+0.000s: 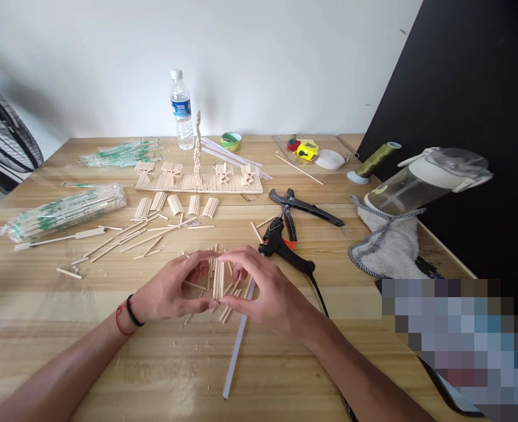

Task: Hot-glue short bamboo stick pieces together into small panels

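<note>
Several short wooden sticks (219, 280) stand side by side as a small row between my two hands. My left hand (183, 287) pinches the row with thumb and fingers at its ends from the left. From the right, my right hand (261, 287) does the same, its thumb at the near end and fingers at the far end. More loose cut sticks (227, 312) lie on the table beneath and around my hands. Just right of my right hand is a black glue gun (285, 245), and a clear glue stick (236, 357) lies in front, partly hidden by the hand.
Behind my hands are a stick-built model (188, 183), small curved stick panels (175, 204) and scattered sticks (131, 234). Bagged sticks (65, 211) lie left. Pliers (307, 206), a cloth (386, 240), a tumbler (421, 181) and a thread spool (377, 161) are right; a water bottle (181, 111) stands behind.
</note>
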The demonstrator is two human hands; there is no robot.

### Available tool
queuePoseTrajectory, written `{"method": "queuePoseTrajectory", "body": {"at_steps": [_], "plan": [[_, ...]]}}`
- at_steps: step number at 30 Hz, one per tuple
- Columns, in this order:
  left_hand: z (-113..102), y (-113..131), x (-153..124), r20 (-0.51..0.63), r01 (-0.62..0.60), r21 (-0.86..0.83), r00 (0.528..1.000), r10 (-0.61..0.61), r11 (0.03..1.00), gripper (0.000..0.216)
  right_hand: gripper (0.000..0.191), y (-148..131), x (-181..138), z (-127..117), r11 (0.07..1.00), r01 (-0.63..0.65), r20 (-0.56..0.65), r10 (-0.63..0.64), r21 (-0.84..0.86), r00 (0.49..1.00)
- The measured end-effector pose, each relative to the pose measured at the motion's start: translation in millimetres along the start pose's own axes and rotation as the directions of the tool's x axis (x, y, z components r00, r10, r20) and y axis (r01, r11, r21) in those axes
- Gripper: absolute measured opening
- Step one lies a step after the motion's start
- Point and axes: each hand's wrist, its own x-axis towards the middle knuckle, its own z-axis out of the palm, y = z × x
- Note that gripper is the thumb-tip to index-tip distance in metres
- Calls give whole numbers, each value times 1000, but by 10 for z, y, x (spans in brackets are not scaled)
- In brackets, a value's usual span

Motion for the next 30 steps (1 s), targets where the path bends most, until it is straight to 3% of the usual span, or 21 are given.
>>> {"method": "queuePoseTrajectory", "body": {"at_steps": [6, 10, 14, 17, 19, 22, 25, 30], "plan": [[-22, -26, 11, -12, 44, -156, 999, -46, 987, 57, 45, -6, 8, -1, 997, 33, -27, -31, 63, 999], [-31, -82, 15, -19, 62, -373, 997, -74, 926, 56, 28, -35, 10, -23, 996, 43, -214, -59, -79, 975], [-3, -171, 12, -51, 26, -441, 997, -54, 897, 57, 18, 72, 60, -163, 968, -85, -456, -34, -238, 889], [31, -244, 15, -86, -22, -494, 996, -24, 869, 58, 18, 219, 78, -384, 931, -217, -511, 39, -293, 859], [52, -285, 16, -97, -41, -515, 995, -11, 856, 59, 25, 307, 38, -547, 886, -314, -491, 117, -341, 863], [75, -324, 14, -112, -50, -522, 994, -10, 851, 63, 41, 405, -95, -724, 819, -435, -368, 300, -374, 880], [92, -343, 18, -126, -51, -567, 992, -26, 822, 66, 54, 484, -219, -766, 749, -530, -251, 467, -397, 848], [85, -381, 49, -150, -61, -690, 987, -61, 721, 70, 43, 575, -224, -660, 701, -547, -200, 518, -458, 832]]}}
